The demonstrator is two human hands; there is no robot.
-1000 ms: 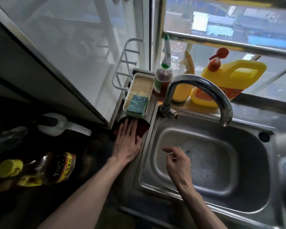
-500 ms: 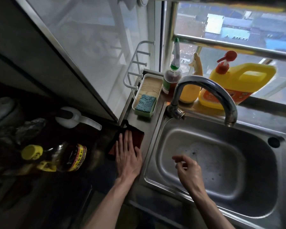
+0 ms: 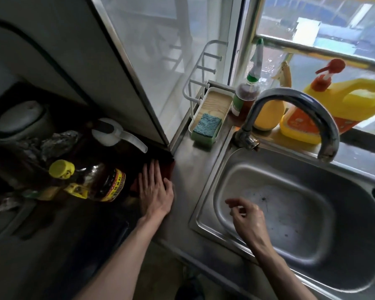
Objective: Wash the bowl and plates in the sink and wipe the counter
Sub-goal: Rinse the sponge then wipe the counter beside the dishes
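Cloth (image 3: 167, 171) lies pressed under left hand (image 3: 155, 192) on counter (image 3: 188, 174).

Counter on the left, sink (image 3: 204, 224) on the right, bottles along the back ledge.
The left hand (image 3: 155, 191) lies flat on a cloth (image 3: 168, 169) at the counter's (image 3: 188, 169) back edge, just right of a large bottle (image 3: 95, 182). The right hand (image 3: 247, 217) hangs over the sink's front left corner. A tray (image 3: 214, 100) with a sponge (image 3: 207, 124) in its near end stands behind the sink's back left corner, left of the tap (image 3: 290, 100). A nozzle bottle (image 3: 246, 96) and a pump jug (image 3: 344, 107) stand behind the tap.
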